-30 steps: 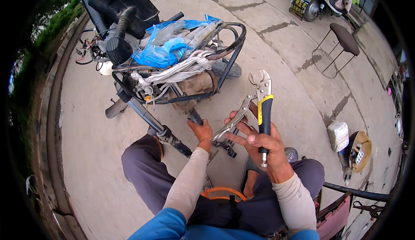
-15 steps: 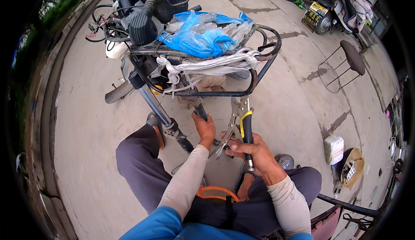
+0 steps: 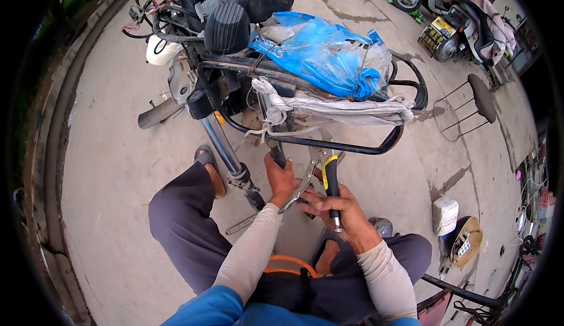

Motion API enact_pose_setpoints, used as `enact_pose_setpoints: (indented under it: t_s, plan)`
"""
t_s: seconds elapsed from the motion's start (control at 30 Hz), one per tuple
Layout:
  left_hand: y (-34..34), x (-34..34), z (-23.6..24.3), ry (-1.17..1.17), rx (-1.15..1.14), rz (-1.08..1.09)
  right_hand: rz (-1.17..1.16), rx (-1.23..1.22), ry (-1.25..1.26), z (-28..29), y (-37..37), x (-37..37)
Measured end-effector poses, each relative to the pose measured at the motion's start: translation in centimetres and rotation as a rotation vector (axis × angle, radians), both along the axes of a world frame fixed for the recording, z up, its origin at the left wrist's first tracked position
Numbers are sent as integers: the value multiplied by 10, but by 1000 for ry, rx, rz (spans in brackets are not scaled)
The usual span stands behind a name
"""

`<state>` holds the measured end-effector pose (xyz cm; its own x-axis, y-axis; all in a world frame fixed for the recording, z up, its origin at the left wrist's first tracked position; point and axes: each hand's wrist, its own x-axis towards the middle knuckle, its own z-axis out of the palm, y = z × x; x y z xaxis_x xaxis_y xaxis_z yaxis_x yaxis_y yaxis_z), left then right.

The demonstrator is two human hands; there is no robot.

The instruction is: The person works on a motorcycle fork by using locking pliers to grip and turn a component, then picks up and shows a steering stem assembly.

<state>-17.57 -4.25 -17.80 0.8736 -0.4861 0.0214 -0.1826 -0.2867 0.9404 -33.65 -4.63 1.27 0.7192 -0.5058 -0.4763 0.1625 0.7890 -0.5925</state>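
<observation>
My left hand (image 3: 281, 179) is closed around a dark fork tube (image 3: 276, 153) beneath the bent black tubular frame (image 3: 376, 148) of a partly dismantled motorbike. My right hand (image 3: 346, 214) grips locking pliers (image 3: 330, 179) with a black-and-yellow handle; their spread handles reach up beside my left hand, and their jaws are partly hidden at the frame bar. A silver fork leg (image 3: 217, 144) slants down to the left of my hands. Blue plastic (image 3: 317, 50) and twisted whitish cloth (image 3: 346, 111) lie across the frame. A long metal tool (image 3: 239, 225) rests on the ground.
A padded stool (image 3: 482, 100) lies tipped at right, with parked scooters (image 3: 458, 38) behind. A white block (image 3: 445, 214) and a tan container (image 3: 470, 229) with small items sit on the concrete at right. A curbed channel (image 3: 70, 103) runs along the left.
The pliers, held up in clear view a second ago, are lower, their head at the frame bar near my left hand. My view has shifted, so the motorbike appears farther right.
</observation>
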Motion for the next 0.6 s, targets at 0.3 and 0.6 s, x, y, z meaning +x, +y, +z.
enact_pose_setpoints:
  t_s: [0.3, 0.6]
  plan:
    - [4, 17, 14, 291, -54, -166, 124, -21, 12, 9, -4, 15]
    - [46, -20, 17, 249, 27, -331, 32, -136, 4, 14, 0, 15]
